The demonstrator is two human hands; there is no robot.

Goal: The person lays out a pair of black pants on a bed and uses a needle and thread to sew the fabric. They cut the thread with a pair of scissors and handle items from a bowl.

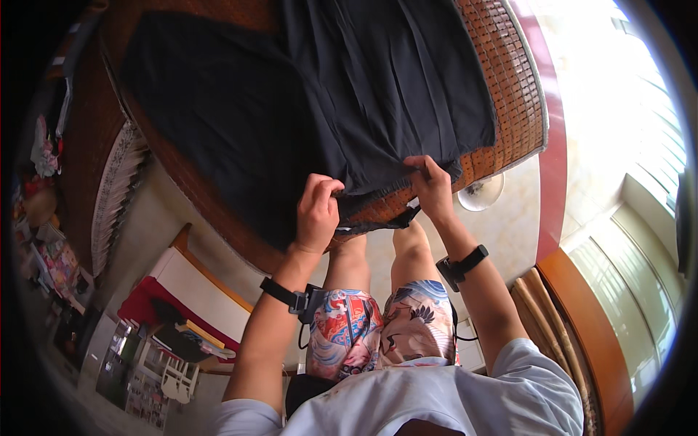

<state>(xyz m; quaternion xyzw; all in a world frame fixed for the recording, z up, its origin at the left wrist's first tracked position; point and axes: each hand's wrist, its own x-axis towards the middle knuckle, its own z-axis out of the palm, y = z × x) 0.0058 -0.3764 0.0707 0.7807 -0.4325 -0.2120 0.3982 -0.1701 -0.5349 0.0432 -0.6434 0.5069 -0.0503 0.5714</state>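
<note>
A pair of dark, creased pieces of cloth, perhaps one garment (385,87), lies spread over a woven bamboo mat (516,87) on a brown surface. My left hand (316,211) grips the cloth's near edge with curled fingers, at the middle of the view. My right hand (432,189) pinches the same cloth farther right, near the mat's front edge. A narrow lower strip of the dark fabric hangs between my hands above my legs. Black straps with small devices are on both my wrists.
A pale round bowl or basin (480,195) is beyond my right hand on the floor. A fringed brown surface (102,189) and assorted items are at left. A bench with red cloth (153,298) stands lower left; a window and rolled brown material (538,312) are at right.
</note>
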